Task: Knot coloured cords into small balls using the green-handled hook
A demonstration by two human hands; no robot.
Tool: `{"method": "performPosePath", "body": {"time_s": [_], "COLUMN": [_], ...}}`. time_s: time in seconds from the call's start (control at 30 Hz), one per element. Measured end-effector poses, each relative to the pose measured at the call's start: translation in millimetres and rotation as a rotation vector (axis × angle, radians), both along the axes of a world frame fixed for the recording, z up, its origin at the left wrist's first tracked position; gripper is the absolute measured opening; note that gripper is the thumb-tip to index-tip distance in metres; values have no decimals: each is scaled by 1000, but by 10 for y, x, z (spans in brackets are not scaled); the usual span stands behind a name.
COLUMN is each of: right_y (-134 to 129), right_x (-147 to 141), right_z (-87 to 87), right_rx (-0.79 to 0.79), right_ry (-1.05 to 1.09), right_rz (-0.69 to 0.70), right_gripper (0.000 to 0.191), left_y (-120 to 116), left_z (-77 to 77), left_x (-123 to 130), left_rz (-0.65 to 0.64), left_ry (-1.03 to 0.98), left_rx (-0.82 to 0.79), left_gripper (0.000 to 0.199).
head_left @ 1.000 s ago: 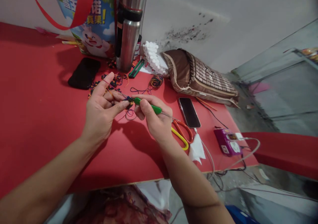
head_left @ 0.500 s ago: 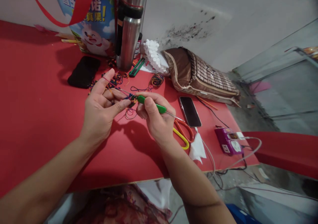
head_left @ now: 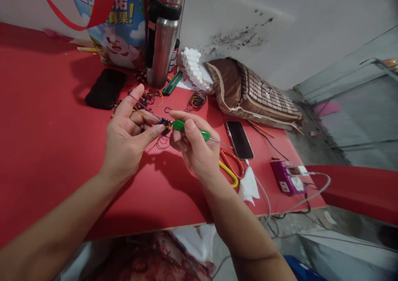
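My right hand (head_left: 197,142) grips a crochet hook (head_left: 205,135) by its green handle, a thin metal shaft sticking out at both ends. Between the thumb and fingers of my left hand (head_left: 124,135) is a small dark piece of crochet (head_left: 167,127), with dark loops on the hook's shaft beside it. A reddish strand of thread (head_left: 137,101) runs over my raised left index finger. Thin loops of thread hang below the work. Behind my left fingers lies a heap of multicoloured crochet and thread (head_left: 149,96), partly hidden by the hand.
On the red table (head_left: 46,148) are a black phone (head_left: 105,89), steel flask (head_left: 163,44), printed bag (head_left: 121,36), green cutter (head_left: 172,83), thread bundle (head_left: 197,100) and brown cushion (head_left: 248,92). Scissors (head_left: 231,167), a charging phone (head_left: 239,140) and a purple power strip (head_left: 286,177) sit to the right.
My right hand and the hook have shifted slightly to the right and down. The left hand stays almost still, holding the work; the whole view has moved slightly.
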State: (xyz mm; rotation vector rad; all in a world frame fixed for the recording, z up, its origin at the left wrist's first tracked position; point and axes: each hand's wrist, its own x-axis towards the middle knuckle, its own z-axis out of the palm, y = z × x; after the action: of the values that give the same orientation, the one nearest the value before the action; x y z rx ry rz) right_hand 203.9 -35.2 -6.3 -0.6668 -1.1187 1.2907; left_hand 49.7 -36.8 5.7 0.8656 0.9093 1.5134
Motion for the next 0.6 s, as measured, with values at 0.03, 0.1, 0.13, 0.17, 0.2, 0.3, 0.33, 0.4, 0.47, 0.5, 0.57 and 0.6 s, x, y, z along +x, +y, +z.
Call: {"method": "performPosePath", "body": {"time_s": [0.03, 0.1, 0.13, 0.17, 0.2, 0.3, 0.33, 0.4, 0.47, 0.5, 0.57, 0.6], "right_y": [3, 10, 14, 16, 17, 17, 16, 13, 8, 5, -5, -11], "right_x": [6, 17, 21, 22, 20, 3, -5, -18, -22, -19, -1, 13], "right_z": [2, 2, 1, 0, 0, 5, 8, 12, 12, 9, -6, -19], "right_rx": [-8, -20, -20, -20, -21, -20, -17, -5, 0, -2, 6, 22], "right_ry": [-20, -49, -53, -50, -41, 11, 29, 54, 58, 53, 37, 27], "right_rz": [1, 6, 8, 10, 12, 34, 43, 60, 67, 70, 81, 93], "right_gripper": [26, 29, 30, 30, 30, 27, 26, 23, 24, 24, 23, 22], "left_y": [-2, -4, -5, -7, -10, -19, -21, -26, -28, -29, -28, -27], "left_z": [-5, -10, -9, -6, -1, 8, 8, 2, -4, -3, 7, 15], "left_x": [-1, -3, -4, -4, -4, -5, -5, -8, -11, -13, -15, -14], "left_rz": [1, 2, 0, -4, -10, -19, -21, -29, -48, -56, -60, -54], "left_ry": [1, 17, 30, 45, 57, 64, 57, 32, 8, 1, -5, -10], "left_rx": [6, 22, 31, 38, 43, 37, 30, 26, 28, 30, 31, 33], "left_gripper": [71, 69, 68, 68, 68, 71, 72, 73, 72, 72, 72, 72]}}
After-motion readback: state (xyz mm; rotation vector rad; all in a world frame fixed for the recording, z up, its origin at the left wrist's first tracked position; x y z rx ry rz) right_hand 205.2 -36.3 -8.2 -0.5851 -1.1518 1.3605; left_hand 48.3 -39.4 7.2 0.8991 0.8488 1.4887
